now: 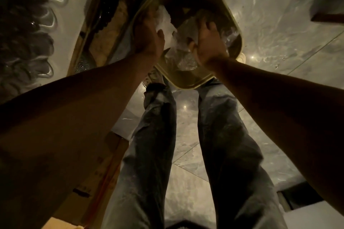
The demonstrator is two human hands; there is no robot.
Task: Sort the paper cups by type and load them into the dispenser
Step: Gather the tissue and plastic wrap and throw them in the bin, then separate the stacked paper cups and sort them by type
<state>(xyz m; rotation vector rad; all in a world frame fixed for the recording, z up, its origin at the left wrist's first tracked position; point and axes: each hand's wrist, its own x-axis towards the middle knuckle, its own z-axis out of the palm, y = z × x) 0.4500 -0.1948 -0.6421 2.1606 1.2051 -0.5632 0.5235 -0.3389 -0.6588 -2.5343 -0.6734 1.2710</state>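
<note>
Legs: pale blue denim trousers run up the middle of the view, standing on the floor.
Box: a brown cardboard box sits low on the left, just beside the left leg and partly under the left forearm.
Floor: grey glossy marble tiles with bright light spots.
Bin: a dark rounded-rectangular bin with a yellowish-green rim stands on the floor just past the feet; crumpled clear plastic wrapping lies inside it.
Left hand: reaches into the bin at its left rim, fingers down in the plastic; too dim to tell whether they are closed on it.
Right hand: inside the bin near the right side, back of the hand up, fingers curled down onto the plastic; grip cannot be told.
Paper cups: none can be made out; only the plastic shows in the bin.
Far left: a dark patterned carpet beyond a gold-edged ledge.
</note>
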